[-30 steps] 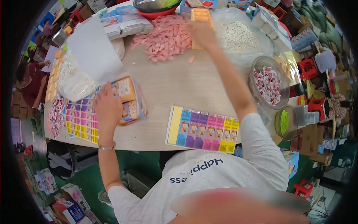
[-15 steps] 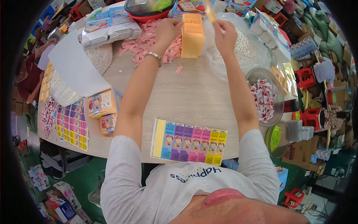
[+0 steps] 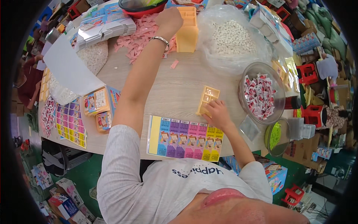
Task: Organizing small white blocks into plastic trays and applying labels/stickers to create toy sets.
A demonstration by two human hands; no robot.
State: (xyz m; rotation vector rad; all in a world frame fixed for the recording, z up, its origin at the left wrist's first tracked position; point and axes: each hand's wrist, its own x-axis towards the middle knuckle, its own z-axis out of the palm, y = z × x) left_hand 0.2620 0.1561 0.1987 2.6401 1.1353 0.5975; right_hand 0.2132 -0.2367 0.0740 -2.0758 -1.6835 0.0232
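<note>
My right hand holds a small pale-yellow compartment tray by its near end, just above or on the table right of centre; the tray's compartments look bare. At the far side, my left hand is over a heap of small pink packets, right beside a tall stack of the same yellow trays. Its fingers point away and are mostly hidden, so their grip does not show. One loose pink packet lies in front of the stack. Near my body lies a sheet of coloured stickers.
Right of the stack sits a plastic bag of white pieces. A clear bowl of red-and-white sachets and a bowl of green items line the right edge. Folded boxes, a white sheet and filled trays lie left.
My right hand has come down from the far side toward the table's near right with one yellow tray. My left hand has shifted slightly farther away, beside the stack.
</note>
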